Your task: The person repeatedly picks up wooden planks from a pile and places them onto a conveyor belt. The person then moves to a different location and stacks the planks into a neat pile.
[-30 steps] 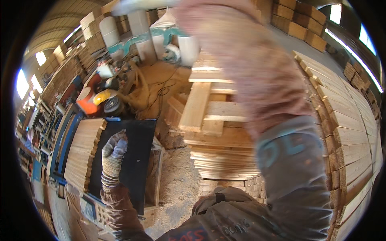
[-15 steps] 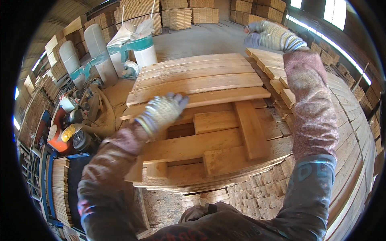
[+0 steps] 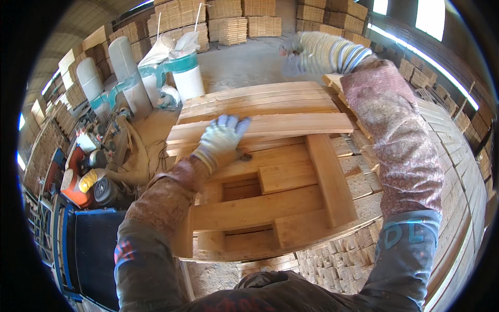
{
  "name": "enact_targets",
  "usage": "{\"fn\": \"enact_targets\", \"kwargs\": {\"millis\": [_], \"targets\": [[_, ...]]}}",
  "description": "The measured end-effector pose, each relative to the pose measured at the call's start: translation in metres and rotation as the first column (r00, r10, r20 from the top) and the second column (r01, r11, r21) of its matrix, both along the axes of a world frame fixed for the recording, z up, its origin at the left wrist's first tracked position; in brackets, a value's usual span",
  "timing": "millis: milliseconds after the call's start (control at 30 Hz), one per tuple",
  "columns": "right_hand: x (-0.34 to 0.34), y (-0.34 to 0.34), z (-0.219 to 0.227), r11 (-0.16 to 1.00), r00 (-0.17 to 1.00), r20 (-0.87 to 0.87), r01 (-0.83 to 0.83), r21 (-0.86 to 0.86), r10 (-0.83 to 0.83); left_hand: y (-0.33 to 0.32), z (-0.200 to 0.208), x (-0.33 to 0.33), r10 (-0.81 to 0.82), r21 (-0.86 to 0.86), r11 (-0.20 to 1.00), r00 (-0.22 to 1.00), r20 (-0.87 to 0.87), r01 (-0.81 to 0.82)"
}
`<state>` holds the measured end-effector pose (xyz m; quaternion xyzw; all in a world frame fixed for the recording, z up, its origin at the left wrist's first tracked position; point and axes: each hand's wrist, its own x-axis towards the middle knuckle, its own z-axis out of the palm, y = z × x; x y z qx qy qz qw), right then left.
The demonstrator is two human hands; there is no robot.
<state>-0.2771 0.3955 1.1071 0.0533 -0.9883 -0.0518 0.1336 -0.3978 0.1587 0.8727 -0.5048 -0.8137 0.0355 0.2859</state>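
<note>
My left hand (image 3: 224,136), in a whitish knit glove with grey-blue fingertips, is at the near edge of the closest long plank (image 3: 286,126). Its fingers are stretched out over the left part of that board; whether they press on it is unclear. Behind this board, more long planks (image 3: 260,99) lie side by side. My right hand (image 3: 317,53), in a striped knit glove, is raised beyond the far right of the planks, its fingers smeared by motion. Nearer me, short wooden blocks (image 3: 288,177) and a crosswise board (image 3: 330,179) lie on the stack, with gaps between them.
A larger timber stack (image 3: 447,171) rises on the right. On the left stand a blue-framed machine with a black bed (image 3: 96,255), an orange machine (image 3: 77,191) and white-and-teal dust collectors (image 3: 188,73). Timber piles (image 3: 232,31) line the back.
My right hand has moved left at the far side. My left hand has shifted slightly right, fingers more spread. The view has shifted a little, and the nearest plank shows more of its wide face.
</note>
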Motion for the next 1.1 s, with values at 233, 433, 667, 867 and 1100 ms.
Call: {"fn": "enact_targets", "kwargs": {"millis": [233, 433, 667, 867, 1100], "targets": [[-0.096, -0.016, -0.039, 0.938, 0.920, 0.262, 0.222, 0.265, -0.291, 0.035, 0.049, 0.005, -0.029, -0.130, 0.989, 0.958, 0.284, 0.068], [-0.100, -0.066, -0.030, 0.998, 0.987, 0.159, 0.024, 0.064, -0.034, 0.062, 0.059, 0.009, -0.046, -0.175, 0.980, 0.957, 0.288, 0.099], [-0.096, -0.010, -0.047, 0.989, 0.974, 0.205, 0.077, 0.123, -0.101, 0.036, 0.084, 0.023, -0.114, -0.215, 0.961, 0.955, 0.273, 0.176], [-0.086, -0.020, -0.125, 0.972, 0.933, 0.358, -0.102, 0.210, 0.021, -0.082, 0.100, 0.073, -0.001, -0.408, 0.888, 0.887, 0.461, 0.213], [-0.120, -0.020, -0.160, 0.938, 0.911, 0.413, -0.127, 0.322, -0.018, -0.093, 0.060, 0.088, 0.004, -0.245, 0.966, 0.948, 0.318, 0.079]]}}
